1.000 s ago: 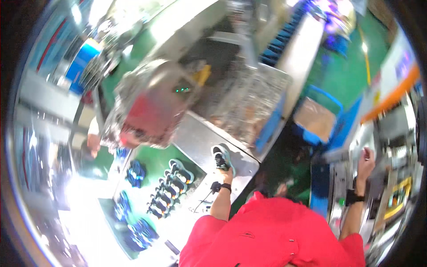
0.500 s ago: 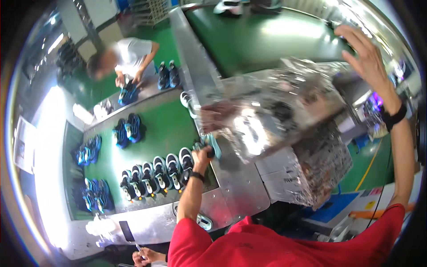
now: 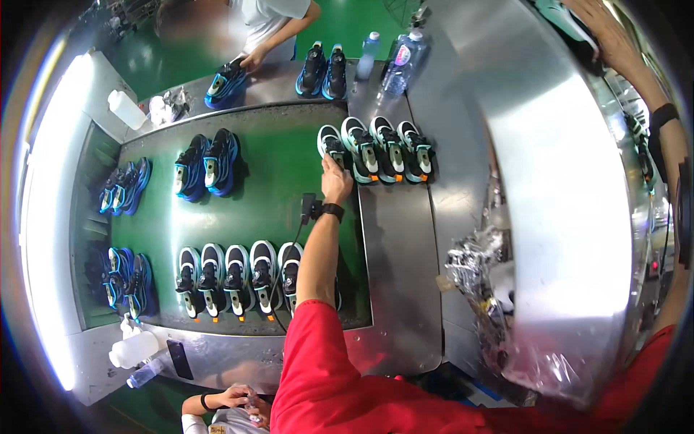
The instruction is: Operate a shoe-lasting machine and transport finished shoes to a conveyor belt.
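My left hand (image 3: pixel 337 181) is closed on the heel end of a black-and-white sneaker (image 3: pixel 330 141) with a pale teal sole. Three similar sneakers (image 3: pixel 389 148) stand in a row just to its right, on the metal ledge. At the upper right, my raised right hand (image 3: pixel 606 32) grips a dark sneaker (image 3: pixel 566 20) with a pale teal edge, partly cut off by the picture's rim. Below my left forearm stands a row of several black-and-white sneakers (image 3: pixel 236 278) on the green belt, the rightmost partly hidden by my arm.
Blue-and-black sneakers (image 3: pixel 204 165) stand on the belt's left half. Across it, a co-worker's hand (image 3: pixel 253 59) touches a blue shoe (image 3: pixel 226 83). Plastic bottles (image 3: pixel 401 66) are at the far corner. A metal housing (image 3: pixel 557 217) rises at right; another person's hands (image 3: pixel 246 401) are at the bottom.
My left hand has moved farther away, from beside the near row to the ledge's far sneakers. My right hand, open and raised before, now grips a sneaker. My view has turned, bringing the bottles into sight.
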The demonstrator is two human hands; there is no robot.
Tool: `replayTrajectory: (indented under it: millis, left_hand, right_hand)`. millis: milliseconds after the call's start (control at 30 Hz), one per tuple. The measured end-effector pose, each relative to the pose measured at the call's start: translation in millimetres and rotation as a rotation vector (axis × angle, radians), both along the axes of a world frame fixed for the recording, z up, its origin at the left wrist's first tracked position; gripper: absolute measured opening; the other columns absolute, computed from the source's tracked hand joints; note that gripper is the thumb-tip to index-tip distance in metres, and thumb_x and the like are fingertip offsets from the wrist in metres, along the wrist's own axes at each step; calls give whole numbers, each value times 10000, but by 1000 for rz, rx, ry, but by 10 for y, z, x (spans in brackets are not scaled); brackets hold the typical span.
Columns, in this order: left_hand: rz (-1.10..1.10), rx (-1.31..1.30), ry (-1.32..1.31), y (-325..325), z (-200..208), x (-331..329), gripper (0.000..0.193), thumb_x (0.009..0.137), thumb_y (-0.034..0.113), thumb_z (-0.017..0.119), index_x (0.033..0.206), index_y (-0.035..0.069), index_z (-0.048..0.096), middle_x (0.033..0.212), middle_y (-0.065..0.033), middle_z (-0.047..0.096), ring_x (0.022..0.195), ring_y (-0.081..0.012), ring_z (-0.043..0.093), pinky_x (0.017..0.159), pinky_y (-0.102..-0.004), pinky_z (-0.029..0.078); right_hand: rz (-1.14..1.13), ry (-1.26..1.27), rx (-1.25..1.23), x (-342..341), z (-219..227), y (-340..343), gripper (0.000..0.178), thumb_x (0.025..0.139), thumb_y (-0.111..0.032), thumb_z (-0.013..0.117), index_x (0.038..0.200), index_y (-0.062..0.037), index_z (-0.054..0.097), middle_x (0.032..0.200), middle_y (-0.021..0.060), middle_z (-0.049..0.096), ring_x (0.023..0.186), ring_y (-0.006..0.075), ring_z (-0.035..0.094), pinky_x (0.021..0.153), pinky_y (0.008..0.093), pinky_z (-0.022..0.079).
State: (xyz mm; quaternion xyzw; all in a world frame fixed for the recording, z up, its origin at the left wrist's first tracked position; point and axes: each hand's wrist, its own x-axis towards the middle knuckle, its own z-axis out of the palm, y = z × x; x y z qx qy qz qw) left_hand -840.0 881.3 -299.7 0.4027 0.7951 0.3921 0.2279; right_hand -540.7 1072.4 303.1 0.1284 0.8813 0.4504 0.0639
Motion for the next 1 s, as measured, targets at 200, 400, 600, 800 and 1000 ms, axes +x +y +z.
replayTrajectory:
  millis: [200, 400, 600, 800, 1000]
  left_hand:
    - [28, 164, 115, 20, -187, 223, 790, 871, 205, 580, 1462, -81, 140, 1403, -354, 349, 1216, -514, 440, 1016, -493, 402]
    - [-130, 157, -170, -1006, -264, 583, 901, 782, 239, 713, 1424, -129, 199, 1412, -347, 348, 1326, -456, 351, 1095, -410, 337]
    - [-841, -30, -591, -2661, 1086, 1946, 424, 845, 253, 697, 1076, -91, 607, 914, -238, 674, 809, -340, 652, 685, -421, 509]
    - [-1364, -282, -898, -3363, 2808, 2915, 662, 906, 227, 676, 1427, -36, 364, 1363, -194, 507, 1244, -255, 500, 1001, -355, 427]
    - [-1737, 109, -1460, -3406, 4029, 4097, 880, 894, 230, 681, 1519, 6, 104, 1539, -207, 249, 1428, -313, 256, 1159, -446, 206]
  right_hand:
    - [69, -352, -117, -9, 461, 521, 494, 691, -265, 779, 1093, -28, 619, 1018, 178, 666, 941, 400, 624, 796, 463, 483]
    - [28, 266, -212, 145, 79, -986, 421, 655, -272, 826, 952, -81, 598, 886, 120, 552, 852, 311, 550, 725, 413, 440]
    - [-62, 478, -103, 1123, 317, -2122, 449, 639, -195, 753, 1025, -23, 602, 917, 155, 578, 840, 342, 570, 748, 429, 473]
    - [-354, 995, -79, 2270, 704, -4027, 573, 707, -128, 796, 1210, 14, 559, 1099, 127, 637, 1028, 210, 602, 929, 342, 447]
    - [-490, 1587, -308, 2988, 337, -6101, 646, 679, -179, 834, 1210, 55, 552, 1002, 93, 668, 921, 137, 614, 831, 290, 482]
